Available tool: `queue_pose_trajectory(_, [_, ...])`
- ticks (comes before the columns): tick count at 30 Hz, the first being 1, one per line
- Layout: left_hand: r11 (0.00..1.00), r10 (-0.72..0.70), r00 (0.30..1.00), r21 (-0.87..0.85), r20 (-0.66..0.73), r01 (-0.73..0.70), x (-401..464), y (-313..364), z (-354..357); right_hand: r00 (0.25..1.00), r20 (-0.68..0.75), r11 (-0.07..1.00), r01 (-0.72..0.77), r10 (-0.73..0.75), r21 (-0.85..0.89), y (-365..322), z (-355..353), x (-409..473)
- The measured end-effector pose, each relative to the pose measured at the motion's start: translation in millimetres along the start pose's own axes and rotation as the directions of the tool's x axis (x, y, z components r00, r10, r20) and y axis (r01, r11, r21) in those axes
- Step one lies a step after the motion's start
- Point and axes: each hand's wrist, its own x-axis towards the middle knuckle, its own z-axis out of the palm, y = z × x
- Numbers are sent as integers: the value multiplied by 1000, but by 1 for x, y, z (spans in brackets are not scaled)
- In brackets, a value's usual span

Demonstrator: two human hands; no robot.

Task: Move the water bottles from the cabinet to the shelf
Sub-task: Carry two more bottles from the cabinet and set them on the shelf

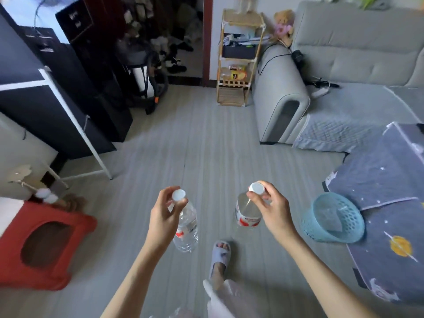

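I carry two clear water bottles with white caps and red-and-white labels above the grey floor. My left hand (164,211) pinches the neck of one bottle (187,228), which hangs down below it. My right hand (271,206) pinches the other bottle (247,213) just under its cap. A wooden shelf rack (238,58) stands far ahead against the wall, beside the sofa's arm. Several items sit on its lower tiers; its top tier looks bare.
A grey sofa (344,65) fills the right back. A covered table (390,203) with a blue plastic basket (332,219) is at my right. Black speakers and a cabinet (46,99) line the left wall, with a red stool (43,244) near me. My slippered foot (220,255) is below.
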Motion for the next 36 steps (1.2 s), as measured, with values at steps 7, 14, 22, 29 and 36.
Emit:
queue_pose_trajectory(7, [1000, -31, 1000, 3, 4, 31, 160, 18, 56, 999, 45, 999, -15, 13, 33, 1, 16, 179])
queue_pose_trajectory(14, [1000, 25, 999, 18, 31, -25, 328, 69, 99, 995, 68, 997, 71, -70, -12, -32, 19, 355])
queue_pose_trajectory(22, [999, 34, 996, 30, 84, -37, 528, 75, 146, 1000, 5, 1000, 7, -7, 3, -32, 41, 545])
queue_pose_trajectory(29, [998, 37, 977, 36, 211, -45, 729, 108, 183, 998, -49, 1000, -27, 26, -8, -53, 50, 721])
queue_pose_trajectory(36, [988, 116, 957, 66, 267, -138, 893, 158, 243, 994, -103, 1000, -27, 26, -9, -59, 29, 883])
